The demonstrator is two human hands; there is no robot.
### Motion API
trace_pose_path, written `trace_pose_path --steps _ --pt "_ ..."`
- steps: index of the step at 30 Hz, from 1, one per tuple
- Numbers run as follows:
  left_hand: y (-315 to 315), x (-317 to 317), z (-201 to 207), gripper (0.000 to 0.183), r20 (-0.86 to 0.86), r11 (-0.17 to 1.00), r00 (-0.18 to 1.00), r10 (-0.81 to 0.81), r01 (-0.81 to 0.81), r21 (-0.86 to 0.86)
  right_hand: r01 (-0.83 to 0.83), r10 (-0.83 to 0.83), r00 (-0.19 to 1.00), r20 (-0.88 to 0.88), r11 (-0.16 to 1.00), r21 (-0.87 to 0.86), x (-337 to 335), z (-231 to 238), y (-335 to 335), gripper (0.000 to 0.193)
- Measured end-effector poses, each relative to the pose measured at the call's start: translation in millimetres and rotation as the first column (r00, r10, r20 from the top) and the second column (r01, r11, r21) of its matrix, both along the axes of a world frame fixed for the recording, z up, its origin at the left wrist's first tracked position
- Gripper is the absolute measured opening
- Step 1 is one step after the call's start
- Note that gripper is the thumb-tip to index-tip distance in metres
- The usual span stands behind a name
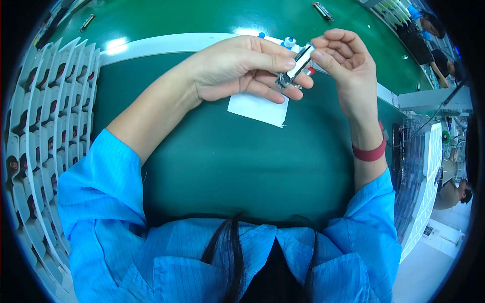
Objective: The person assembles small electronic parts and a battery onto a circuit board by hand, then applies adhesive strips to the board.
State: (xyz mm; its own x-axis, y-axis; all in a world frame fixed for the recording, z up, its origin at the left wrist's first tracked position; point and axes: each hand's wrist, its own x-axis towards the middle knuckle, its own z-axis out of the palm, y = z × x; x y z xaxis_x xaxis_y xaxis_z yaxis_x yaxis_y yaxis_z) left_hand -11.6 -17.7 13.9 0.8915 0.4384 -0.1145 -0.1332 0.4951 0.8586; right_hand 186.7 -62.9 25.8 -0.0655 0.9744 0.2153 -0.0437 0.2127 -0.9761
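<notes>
My left hand [235,68] grips a small narrow item [298,65], dark with a white strip along it and a clear, shiny lower end. It is held tilted between the thumb and fingers. At its upper end, the thumb and forefinger of my right hand [348,65] pinch it, while the other fingers curl loosely. Below my left hand a white sheet of paper [258,110] lies on the dark green mat [242,156]. Just behind the hands stand small bottles with blue caps [289,42], partly hidden. A red cap [311,71] shows between the hands.
White stacked trays [48,126] holding dark red pieces rise on the left. Beyond a white rail [166,44], small dark items [87,22] lie on a green surface [227,17]. Clear and white trays [422,171] stand at right, with other people [432,25] farther off.
</notes>
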Motion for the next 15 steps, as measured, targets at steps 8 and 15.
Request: trace_pose_path --steps 8,15 --pt "-25.4 13.7 0.8 0.034 -0.038 0.953 0.953 0.300 -0.297 0.063 0.220 -0.439 0.834 0.336 0.821 0.527 -23.9 -3.8 -8.7 0.012" --pt "-24.7 12.1 -3.2 0.036 0.013 0.926 0.929 0.370 -0.370 0.067 0.204 -0.417 0.863 0.287 0.806 0.556 -29.4 -5.8 -8.2 0.020"
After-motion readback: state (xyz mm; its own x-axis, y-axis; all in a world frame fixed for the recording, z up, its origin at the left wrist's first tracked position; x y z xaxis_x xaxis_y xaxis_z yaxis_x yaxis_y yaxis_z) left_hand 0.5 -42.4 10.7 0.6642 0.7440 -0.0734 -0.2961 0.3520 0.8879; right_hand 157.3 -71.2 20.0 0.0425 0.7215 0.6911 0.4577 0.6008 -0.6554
